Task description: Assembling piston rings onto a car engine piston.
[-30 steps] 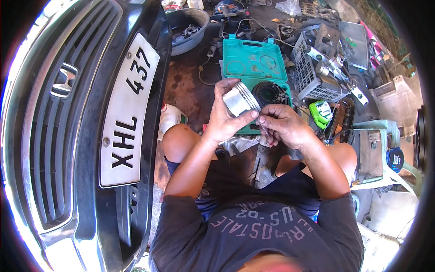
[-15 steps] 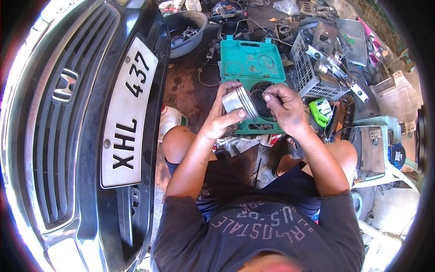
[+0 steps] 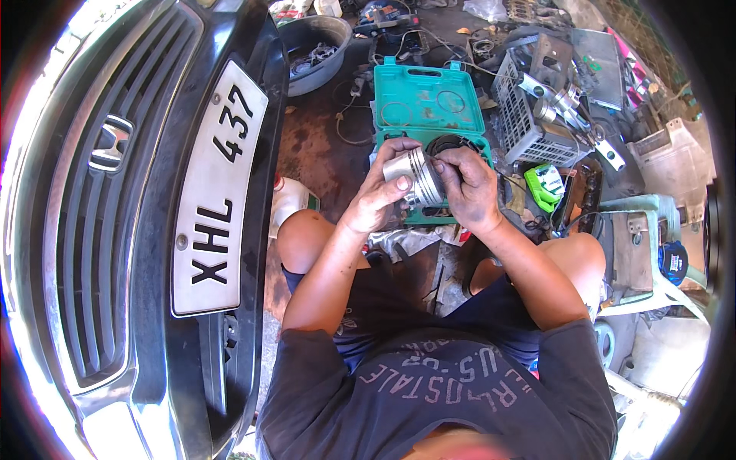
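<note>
My left hand (image 3: 376,198) is closed round a silver engine piston (image 3: 421,178), with its thumb pressed along the near side. The piston lies tilted sideways, its grooved end facing right. At that end, my right hand (image 3: 471,190) has thumb and finger pinched against the grooved edge. Whatever thin piece lies between those fingertips is too small to make out. Below and beyond both hands lies an open green plastic case (image 3: 428,97), its lid folded away from me. A black coil (image 3: 454,143) in it is partly hidden by my right hand.
Close on the left stands a black car front (image 3: 146,307). A grey basin (image 3: 318,73) is at the far left. To the right are a grey crate (image 3: 537,138) with metal engine parts, a green-and-white bottle (image 3: 545,188) and a pale green chair (image 3: 640,207).
My right hand has moved left and slightly down, from beside the piston onto its grooved edge. The piston has shifted slightly to the right in my left hand.
</note>
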`<move>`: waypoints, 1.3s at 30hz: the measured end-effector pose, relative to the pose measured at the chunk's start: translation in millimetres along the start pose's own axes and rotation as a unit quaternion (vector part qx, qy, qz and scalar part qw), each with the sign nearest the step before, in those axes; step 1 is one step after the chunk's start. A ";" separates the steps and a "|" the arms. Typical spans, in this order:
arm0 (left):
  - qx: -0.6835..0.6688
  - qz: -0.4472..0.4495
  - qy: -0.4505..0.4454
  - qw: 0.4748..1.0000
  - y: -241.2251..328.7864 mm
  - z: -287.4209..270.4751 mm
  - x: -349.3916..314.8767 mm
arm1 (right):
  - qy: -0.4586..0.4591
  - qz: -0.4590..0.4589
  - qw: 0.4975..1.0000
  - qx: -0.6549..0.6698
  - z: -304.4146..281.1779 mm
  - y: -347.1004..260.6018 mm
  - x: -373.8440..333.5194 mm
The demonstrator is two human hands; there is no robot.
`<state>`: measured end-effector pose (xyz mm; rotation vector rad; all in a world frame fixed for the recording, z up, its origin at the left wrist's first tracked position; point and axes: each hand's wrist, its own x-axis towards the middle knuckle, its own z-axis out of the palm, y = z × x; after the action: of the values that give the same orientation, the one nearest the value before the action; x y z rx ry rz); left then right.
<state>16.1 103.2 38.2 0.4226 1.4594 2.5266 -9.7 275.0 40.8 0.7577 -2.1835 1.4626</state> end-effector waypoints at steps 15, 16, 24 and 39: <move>0.059 0.010 0.011 0.998 0.0 2.3 -0.4 | -0.041 -0.046 0.998 0.013 0.8 10.2 11.2; 0.059 0.011 0.011 0.998 -0.1 1.5 -0.3 | -0.037 -0.039 0.998 0.019 1.7 10.4 11.4; 0.078 0.019 0.027 0.996 -4.1 0.6 0.3 | -0.008 0.012 1.000 0.002 7.1 3.4 4.9; 0.017 0.011 0.068 0.997 -2.3 2.8 0.1 | -0.089 0.268 0.926 0.251 5.7 12.2 -3.0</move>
<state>17.1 106.6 37.6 0.2763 1.5555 2.5966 -15.3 274.0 28.3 0.4623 -2.2800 2.3738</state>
